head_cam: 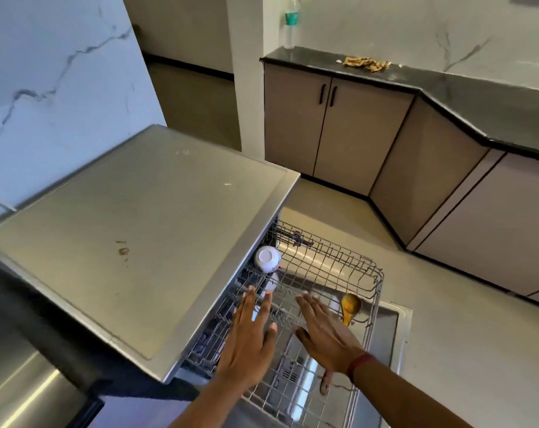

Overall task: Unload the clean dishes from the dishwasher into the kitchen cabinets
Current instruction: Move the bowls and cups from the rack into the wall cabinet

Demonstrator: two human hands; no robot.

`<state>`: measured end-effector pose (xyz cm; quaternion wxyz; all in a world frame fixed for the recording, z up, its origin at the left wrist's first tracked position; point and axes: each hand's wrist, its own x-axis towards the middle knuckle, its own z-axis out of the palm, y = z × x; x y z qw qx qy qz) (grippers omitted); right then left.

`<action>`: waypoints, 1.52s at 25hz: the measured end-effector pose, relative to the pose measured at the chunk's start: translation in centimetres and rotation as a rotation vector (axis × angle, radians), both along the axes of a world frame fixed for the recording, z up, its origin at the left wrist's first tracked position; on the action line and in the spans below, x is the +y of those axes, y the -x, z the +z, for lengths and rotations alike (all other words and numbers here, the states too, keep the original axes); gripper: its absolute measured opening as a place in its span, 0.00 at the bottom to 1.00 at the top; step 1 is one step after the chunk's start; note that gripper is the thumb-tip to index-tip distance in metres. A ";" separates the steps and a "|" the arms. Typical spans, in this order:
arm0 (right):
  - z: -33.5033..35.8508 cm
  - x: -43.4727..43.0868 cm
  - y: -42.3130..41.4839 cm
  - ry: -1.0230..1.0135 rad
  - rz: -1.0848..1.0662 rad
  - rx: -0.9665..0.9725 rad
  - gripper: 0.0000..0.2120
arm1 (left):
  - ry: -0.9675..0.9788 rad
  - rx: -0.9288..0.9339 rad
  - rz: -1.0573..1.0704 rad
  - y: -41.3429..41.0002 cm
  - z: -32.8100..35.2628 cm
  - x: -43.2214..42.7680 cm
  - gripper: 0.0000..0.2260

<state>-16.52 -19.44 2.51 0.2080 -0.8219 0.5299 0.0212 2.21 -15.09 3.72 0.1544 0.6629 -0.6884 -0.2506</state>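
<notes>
The dishwasher's wire rack [348, 267] is pulled out over the open door [394, 329]. A white bowl [267, 258] lies upside down at the rack's back left, partly under the dishwasher's steel top [132, 227]. A yellow wooden spoon [350, 307] lies at the rack's right side. My left hand [249, 344] hovers flat over the rack's left part, fingers spread, holding nothing. My right hand [323, 332] hovers beside it, open and empty, just left of the spoon. A red band sits on my right wrist.
Beige base cabinets [339, 125] with black handles stand shut across the floor under a black countertop [465, 88]. A crumpled cloth [365, 63] and a plastic bottle [291, 20] sit on that counter. Marble wall to the left; tiled floor between.
</notes>
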 end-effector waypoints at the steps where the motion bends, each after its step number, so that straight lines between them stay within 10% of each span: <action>1: -1.1 -1.8 0.0 -0.004 0.002 0.011 0.33 | -0.011 0.001 -0.001 -0.1 -1.2 -1.2 0.25; 25: -20.8 -29.3 -9.6 0.081 0.462 0.328 0.38 | -0.154 0.018 0.324 -1.0 -15.0 -12.8 0.28; 38: -19.3 -26.1 -6.8 0.034 0.116 0.015 0.44 | -0.184 -0.011 0.317 -1.3 -13.9 -9.9 0.31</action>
